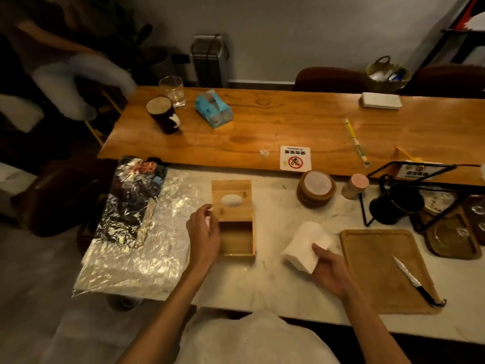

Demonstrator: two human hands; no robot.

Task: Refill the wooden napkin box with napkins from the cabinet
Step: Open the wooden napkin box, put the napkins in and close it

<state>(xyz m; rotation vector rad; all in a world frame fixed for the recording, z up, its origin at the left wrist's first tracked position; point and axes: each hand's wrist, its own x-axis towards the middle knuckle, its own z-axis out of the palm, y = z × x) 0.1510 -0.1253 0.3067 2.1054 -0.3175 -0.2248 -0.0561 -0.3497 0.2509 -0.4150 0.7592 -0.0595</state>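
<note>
Napkin box point(233, 219) of pale wood sits on the white counter point(275, 279), just right of a crinkled foil sheet point(136, 248) and well left of the cutting board point(380, 269); its lid point(231, 199), with an oval slot, is slid toward the far end, so the near half of the box lies open and looks empty. Loading seems the step in hand: the napkin stack point(305, 245) is near the box but apart from it, gripped at its near corner by the right hand point(328, 271), fingers closed on the paper. Next, that stack likely needs squaring up to the opening and lowering in flat. At the box's left wall, the left hand point(204, 233) has its fingers curled, thumb and forefinger pinched; whether they grip the wood or a small pale scrap is too blurred to tell. No cabinet is in view.
</note>
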